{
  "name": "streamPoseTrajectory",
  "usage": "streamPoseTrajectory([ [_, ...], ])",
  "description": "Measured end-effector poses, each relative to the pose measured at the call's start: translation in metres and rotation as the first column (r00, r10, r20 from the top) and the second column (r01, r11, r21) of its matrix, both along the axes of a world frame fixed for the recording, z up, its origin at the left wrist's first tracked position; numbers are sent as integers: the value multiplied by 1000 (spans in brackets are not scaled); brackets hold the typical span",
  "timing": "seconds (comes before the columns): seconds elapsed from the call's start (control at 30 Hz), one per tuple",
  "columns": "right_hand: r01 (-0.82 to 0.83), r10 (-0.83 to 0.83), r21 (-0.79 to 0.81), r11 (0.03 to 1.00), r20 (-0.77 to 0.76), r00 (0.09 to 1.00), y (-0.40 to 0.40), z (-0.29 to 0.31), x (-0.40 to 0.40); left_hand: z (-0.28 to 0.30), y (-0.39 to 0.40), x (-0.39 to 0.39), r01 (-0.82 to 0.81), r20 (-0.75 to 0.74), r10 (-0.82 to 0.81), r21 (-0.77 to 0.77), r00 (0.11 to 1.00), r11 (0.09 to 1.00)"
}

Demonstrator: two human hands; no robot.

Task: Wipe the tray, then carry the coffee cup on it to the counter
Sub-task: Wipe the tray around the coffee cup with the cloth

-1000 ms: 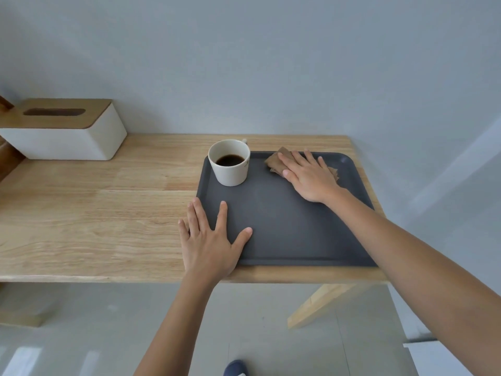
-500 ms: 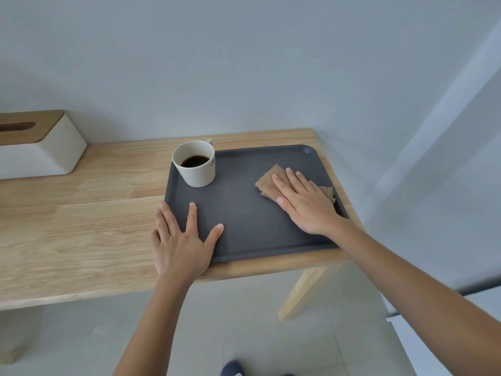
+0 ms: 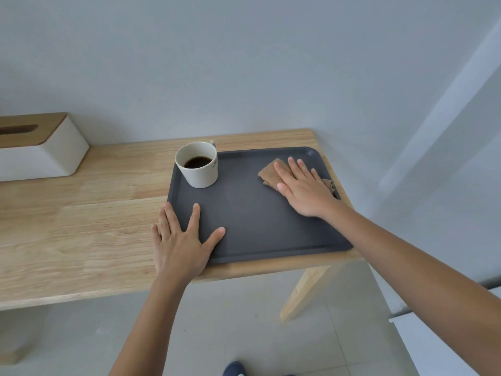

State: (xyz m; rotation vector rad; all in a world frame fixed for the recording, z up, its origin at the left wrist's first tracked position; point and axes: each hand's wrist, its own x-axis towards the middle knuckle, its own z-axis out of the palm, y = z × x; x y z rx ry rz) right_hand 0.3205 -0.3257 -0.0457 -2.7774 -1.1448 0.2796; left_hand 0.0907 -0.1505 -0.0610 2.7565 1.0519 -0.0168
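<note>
A dark grey tray (image 3: 257,221) lies at the right end of a wooden table (image 3: 81,226). A white cup (image 3: 199,172) with black coffee stands upright in the tray's far left corner. My right hand (image 3: 305,187) lies flat on a brown cloth (image 3: 271,173), pressing it onto the tray's far right part; most of the cloth is under the palm. My left hand (image 3: 183,245) rests flat, fingers spread, on the tray's near left corner, partly on the table.
A white tissue box (image 3: 38,150) with a wooden lid stands at the far left against the wall. The tray's right side sits close to the table's right edge. A table leg (image 3: 306,291) and tiled floor show below.
My right hand has slid the cloth from the tray's far middle toward the right side, then back toward the far right corner. The left hand and the cup have stayed put on the tray.
</note>
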Motion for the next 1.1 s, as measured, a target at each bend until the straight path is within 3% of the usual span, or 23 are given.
streamPoseTrajectory([
  [0.23, 106, -107, 27, 994, 49, 993, 50, -6, 29, 1, -4, 3, -6, -3, 6, 4, 1000, 1000],
  [0.53, -236, 234, 39, 971, 55, 971, 59, -3, -61, -1, -5, 4, -18, 38, 17, 21, 999, 1000],
  [0.7, -319, 316, 45, 947, 53, 947, 13, -3, -84, -2, -5, 3, -18, 47, 17, 20, 999, 1000],
  [0.9, -241, 240, 31, 970, 28, 970, -20, 0, -54, 0, -2, 1, -12, 36, 12, 10, 999, 1000],
  [1.1, 12, -12, 3, 1000, 39, 999, 14, -4, 9, 3, -2, 1, 4, 4, -4, -2, 1000, 1000],
])
